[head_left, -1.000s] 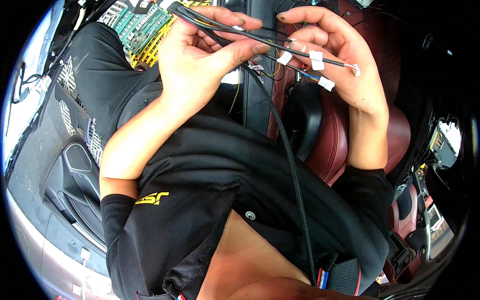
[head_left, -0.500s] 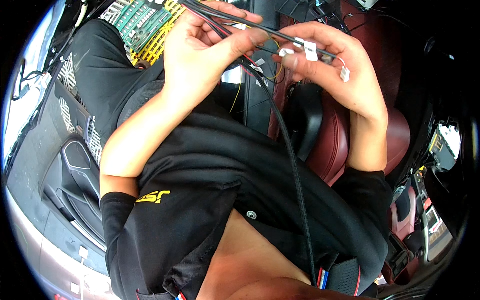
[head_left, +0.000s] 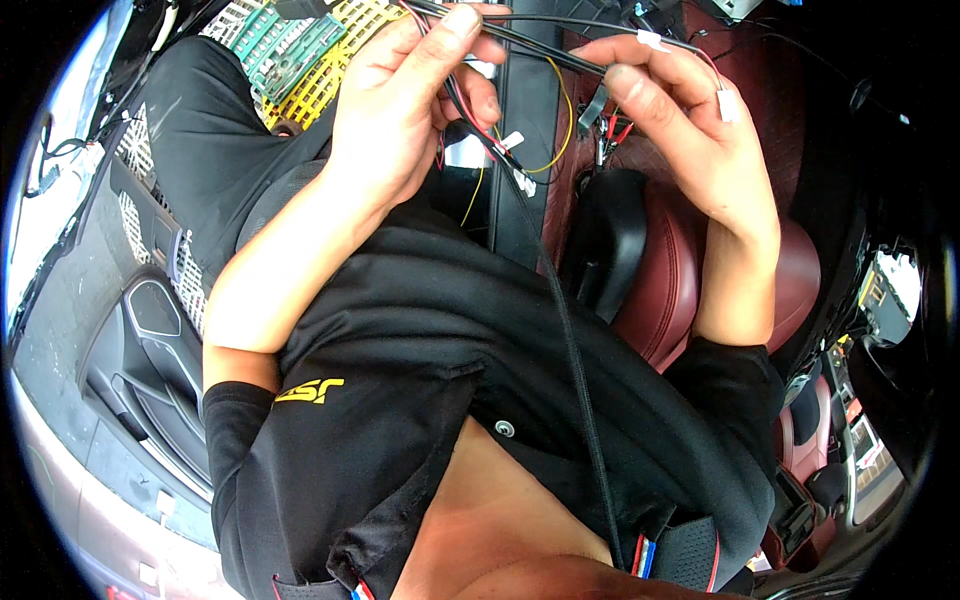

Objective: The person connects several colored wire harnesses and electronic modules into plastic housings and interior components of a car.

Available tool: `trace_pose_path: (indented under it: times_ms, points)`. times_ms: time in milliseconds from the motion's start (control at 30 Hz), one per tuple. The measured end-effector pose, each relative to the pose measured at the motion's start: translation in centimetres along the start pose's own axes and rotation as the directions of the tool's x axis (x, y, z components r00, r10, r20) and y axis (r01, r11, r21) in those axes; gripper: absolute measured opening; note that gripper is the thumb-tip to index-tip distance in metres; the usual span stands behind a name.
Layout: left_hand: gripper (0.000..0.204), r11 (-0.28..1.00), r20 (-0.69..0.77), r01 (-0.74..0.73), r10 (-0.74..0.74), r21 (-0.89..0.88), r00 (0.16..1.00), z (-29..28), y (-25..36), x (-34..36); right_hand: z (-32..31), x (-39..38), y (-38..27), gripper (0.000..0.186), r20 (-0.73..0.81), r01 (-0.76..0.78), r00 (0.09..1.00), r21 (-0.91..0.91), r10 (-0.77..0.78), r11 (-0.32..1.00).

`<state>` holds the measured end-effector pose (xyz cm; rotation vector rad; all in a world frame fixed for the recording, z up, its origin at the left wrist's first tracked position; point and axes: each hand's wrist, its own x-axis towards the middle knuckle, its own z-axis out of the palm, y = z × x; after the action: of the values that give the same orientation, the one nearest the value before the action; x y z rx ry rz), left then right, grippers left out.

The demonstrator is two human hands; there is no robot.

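Observation:
My left hand [head_left: 395, 115], top centre, is closed on a bundle of black cables [head_left: 535, 45] with red wires, thumb pressed on them. My right hand [head_left: 700, 155] pinches the cables between thumb and bent fingers. A white label [head_left: 654, 42] sits on the upper cable above the right fingers, and a small white connector [head_left: 728, 106] hangs at that cable's end beside them. A long black cable [head_left: 575, 375] runs from the left hand down across my shirt. Below the hands, a thin yellow wire [head_left: 565, 100] loops among other tagged wires.
I am in a car interior with maroon seats [head_left: 660, 290] and a dark centre strip. A green socket set [head_left: 295, 55] lies on a yellow grid [head_left: 320, 90] at upper left. Red-handled tools [head_left: 618, 130] lie beside the seat. A door panel [head_left: 150, 360] is at left.
My left thumb has risen along the bundle and its fingers have curled lower. My right thumb has moved up onto the cables. The tagged cable end has shifted up and right.

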<state>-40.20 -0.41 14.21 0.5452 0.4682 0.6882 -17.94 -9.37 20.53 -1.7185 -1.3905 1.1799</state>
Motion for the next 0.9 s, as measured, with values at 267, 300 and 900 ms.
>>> trace_pose_path:
  times_ms: [267, 300, 900]
  points:
    - [0.035, 0.988, -0.132, 0.017, 0.004, 0.156, 0.991, -0.6, -0.6, 0.4, 0.4, 0.0, 0.4, 0.028, 0.038, -0.07, 0.997, 0.138, 0.066, 0.988]
    - [0.035, 0.987, -0.111, 0.013, 0.005, 0.159, 0.994, -0.9, -0.6, 0.5, 0.5, 0.0, 0.3, 0.028, 0.048, -0.1, 0.995, 0.184, 0.093, 0.978]
    - [0.034, 0.991, -0.248, 0.025, 0.009, 0.132, 0.969, -0.2, 0.8, 0.7, 1.3, 1.1, -0.1, 0.045, -0.297, 0.165, 0.952, 0.296, -0.074, 0.941]
